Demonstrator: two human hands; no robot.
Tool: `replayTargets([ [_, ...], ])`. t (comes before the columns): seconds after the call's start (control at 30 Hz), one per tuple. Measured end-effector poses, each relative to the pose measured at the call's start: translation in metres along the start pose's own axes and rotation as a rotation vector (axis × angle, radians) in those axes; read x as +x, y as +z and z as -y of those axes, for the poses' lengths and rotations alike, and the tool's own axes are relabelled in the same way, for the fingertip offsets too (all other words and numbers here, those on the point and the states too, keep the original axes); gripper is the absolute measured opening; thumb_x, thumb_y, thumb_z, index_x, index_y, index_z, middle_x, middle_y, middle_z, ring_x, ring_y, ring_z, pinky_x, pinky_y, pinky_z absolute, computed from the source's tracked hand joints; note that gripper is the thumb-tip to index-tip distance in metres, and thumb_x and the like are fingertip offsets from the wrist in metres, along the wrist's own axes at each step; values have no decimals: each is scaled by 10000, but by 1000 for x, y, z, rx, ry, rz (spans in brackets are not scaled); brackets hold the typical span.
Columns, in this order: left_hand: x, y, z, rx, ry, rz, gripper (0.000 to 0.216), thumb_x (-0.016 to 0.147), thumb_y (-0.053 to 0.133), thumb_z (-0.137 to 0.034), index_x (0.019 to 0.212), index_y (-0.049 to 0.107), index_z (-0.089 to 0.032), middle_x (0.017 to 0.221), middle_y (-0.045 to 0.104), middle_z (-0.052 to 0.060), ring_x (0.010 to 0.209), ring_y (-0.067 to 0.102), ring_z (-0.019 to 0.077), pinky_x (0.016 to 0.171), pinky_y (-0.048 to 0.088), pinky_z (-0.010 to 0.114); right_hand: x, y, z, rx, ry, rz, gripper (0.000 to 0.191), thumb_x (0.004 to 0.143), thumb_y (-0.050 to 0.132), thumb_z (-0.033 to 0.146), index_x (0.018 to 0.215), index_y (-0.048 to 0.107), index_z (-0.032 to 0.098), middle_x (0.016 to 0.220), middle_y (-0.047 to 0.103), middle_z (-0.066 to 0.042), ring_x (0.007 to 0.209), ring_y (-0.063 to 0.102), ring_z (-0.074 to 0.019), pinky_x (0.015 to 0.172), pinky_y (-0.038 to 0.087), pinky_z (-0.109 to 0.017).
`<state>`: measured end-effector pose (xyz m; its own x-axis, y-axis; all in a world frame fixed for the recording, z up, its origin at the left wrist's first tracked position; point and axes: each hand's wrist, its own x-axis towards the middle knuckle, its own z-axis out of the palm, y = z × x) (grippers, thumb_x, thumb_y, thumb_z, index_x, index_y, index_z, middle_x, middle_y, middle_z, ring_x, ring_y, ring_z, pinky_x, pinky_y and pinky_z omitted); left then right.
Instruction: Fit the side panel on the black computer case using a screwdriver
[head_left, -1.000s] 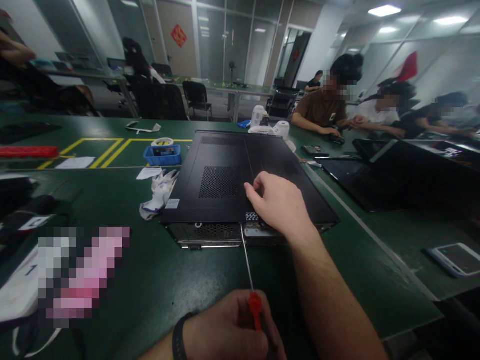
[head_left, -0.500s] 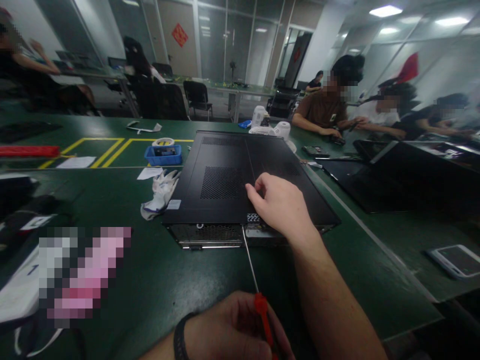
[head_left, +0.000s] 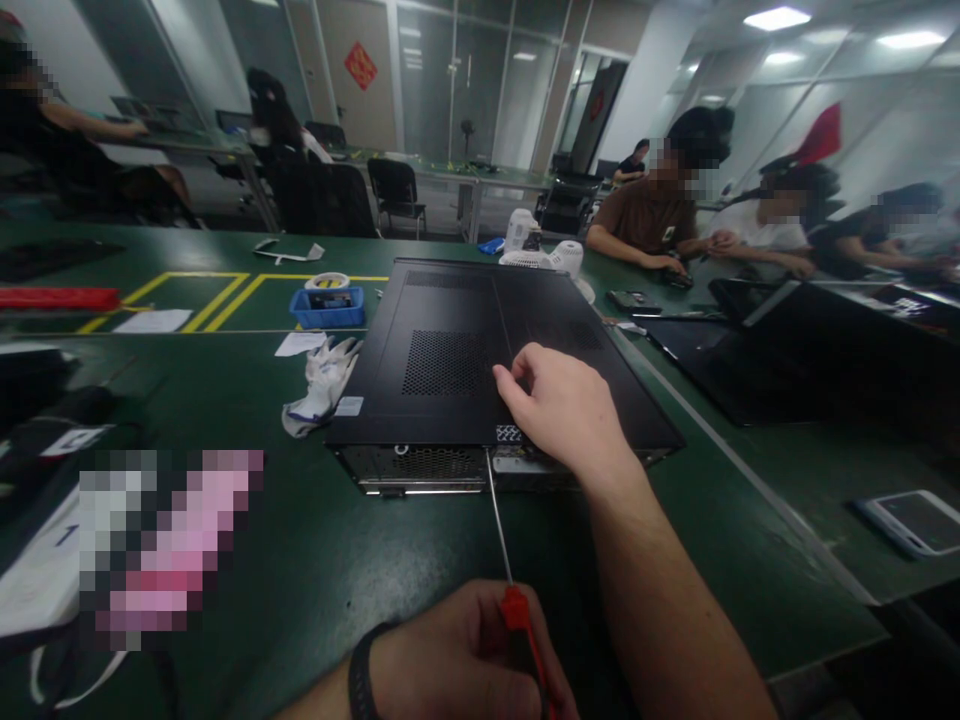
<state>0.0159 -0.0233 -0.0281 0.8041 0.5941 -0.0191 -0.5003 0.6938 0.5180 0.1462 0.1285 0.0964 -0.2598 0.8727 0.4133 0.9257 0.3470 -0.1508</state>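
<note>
Item under inspection: 1 black computer case [head_left: 450, 300], lying flat on the green desk [head_left: 405, 550], its open-work near face toward the wearer. At that face, by the upper edge, stands the tip of 1 screwdriver [head_left: 515, 606]; whether a screw sits there is too small to tell. The left hand [head_left: 450, 650] has its grip closed around the red handle. The right hand [head_left: 566, 405] rests on the case top, fingers loosely bent, its grip grasping nothing visible. Step in hand, as judged: screwdriver work at the near edge, the right hand steadying. The next move would call for a seated tip, a straight shaft and a braced case. Beyond: 1 heap of white gloves [head_left: 322, 385] just left of the case, and 1 blue tray [head_left: 330, 318] behind it.
</note>
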Motion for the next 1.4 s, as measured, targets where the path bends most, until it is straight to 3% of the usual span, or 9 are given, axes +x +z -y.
replayTargets([
  [0.27, -3, 6, -8, -22, -33, 69, 337, 766, 838, -275, 1027, 784, -68, 1026, 794, 169, 921, 762, 179, 831, 568, 239, 0, 0, 0, -6, -4, 1, 263, 962, 522, 422, 816, 618, 226, 797, 710, -39, 726, 627, -210, 600, 296, -337],
  [0.4, 1, 2, -3, 29, -20, 13, 335, 675, 908, -316, 887, 778, -92, 864, 794, 117, 762, 746, 126, 711, 557, 185, 0, 1, 0, -7, 2, -8, 261, 960, 527, 425, 816, 617, 227, 781, 707, -36, 719, 625, -209, 598, 293, -333],
  [0.57, 4, -4, 5, -5, -8, -46, 444, 510, 982, -322, 742, 654, -134, 746, 768, 63, 592, 704, 115, 517, 510, 157, 1, 3, -1, -6, 2, -14, 261, 955, 538, 427, 797, 606, 230, 768, 703, -29, 700, 618, -204, 582, 282, -329],
  [0.8, 1, 3, -5, -91, -42, 55, 367, 723, 876, -317, 983, 773, -78, 931, 791, 142, 822, 756, 156, 733, 563, 212, 0, 2, 0, -4, -4, -18, 261, 957, 539, 423, 799, 611, 228, 766, 704, -30, 705, 619, -206, 592, 289, -329],
  [1.1, 3, -5, 5, 7, 12, 16, 357, 639, 928, -340, 813, 700, -127, 816, 785, 76, 680, 726, 119, 623, 534, 178, 1, 2, 0, -6, 4, -11, 255, 957, 540, 420, 814, 623, 226, 781, 713, -35, 704, 619, -204, 592, 292, -326],
  [1.27, 4, -2, 5, -90, 39, 17, 332, 678, 904, -324, 873, 710, -138, 826, 791, 98, 743, 756, 165, 658, 559, 220, 1, 2, 0, -13, 11, -7, 254, 953, 547, 422, 811, 629, 228, 771, 711, -42, 699, 620, -211, 596, 297, -327],
  [1.4, 1, 4, -2, -181, -49, 40, 310, 739, 854, -295, 959, 768, -94, 922, 795, 134, 850, 766, 185, 739, 580, 239, 1, 3, -1, -17, 8, -15, 262, 951, 546, 437, 807, 627, 234, 772, 712, -40, 689, 613, -212, 589, 291, -325],
])
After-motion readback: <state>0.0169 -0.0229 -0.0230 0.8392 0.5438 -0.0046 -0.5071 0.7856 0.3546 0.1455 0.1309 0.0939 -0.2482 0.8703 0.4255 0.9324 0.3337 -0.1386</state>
